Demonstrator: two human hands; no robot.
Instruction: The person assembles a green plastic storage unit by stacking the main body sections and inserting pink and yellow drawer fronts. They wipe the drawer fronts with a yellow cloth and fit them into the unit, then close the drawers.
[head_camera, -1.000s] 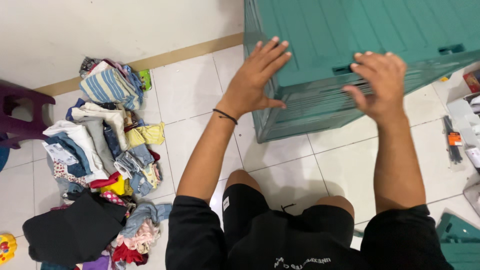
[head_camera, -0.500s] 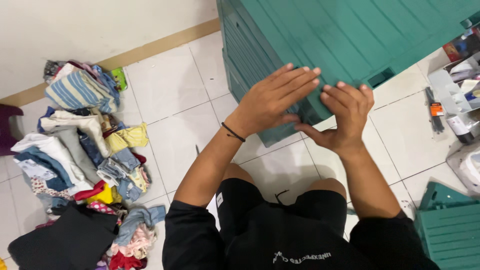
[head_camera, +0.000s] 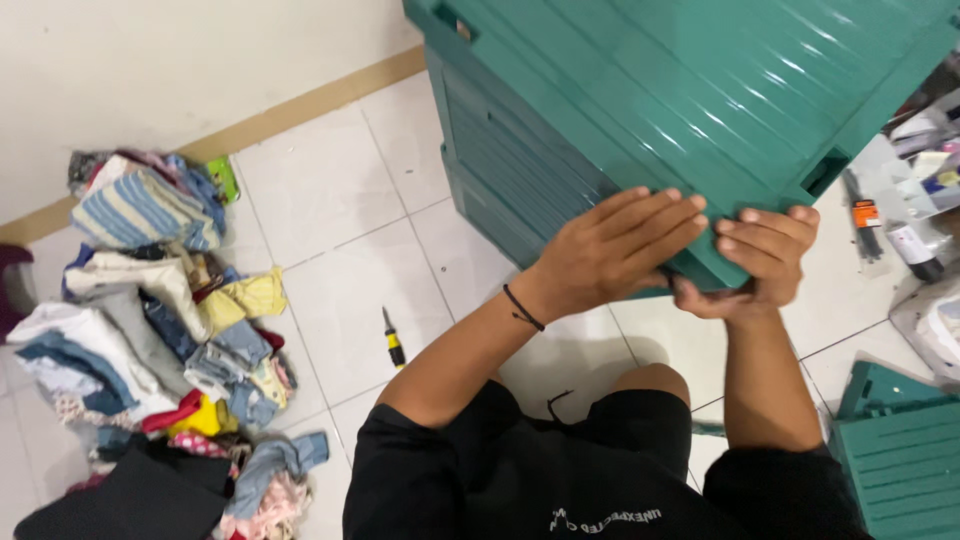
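A large teal plastic cabinet (head_camera: 640, 90) with ribbed panels stands tilted on the white tiled floor in front of me. My left hand (head_camera: 620, 250) lies flat on its near corner, fingers stretched along the top panel. My right hand (head_camera: 755, 255) grips the same corner from beside and below, fingers curled over the edge and thumb underneath. Both hands are close together, almost touching. I sit on the floor in black clothes, knees up under the cabinet's corner.
A pile of mixed clothes (head_camera: 160, 330) lies on the floor at the left by the wall. A small yellow-handled screwdriver (head_camera: 393, 340) lies on the tiles. Another teal panel (head_camera: 895, 440) rests at the lower right; tools and packets (head_camera: 900, 230) lie at the right.
The cabinet has tipped and swung further over toward me. Both hands slid right along its edge to the near corner, the right hand now curled around it.
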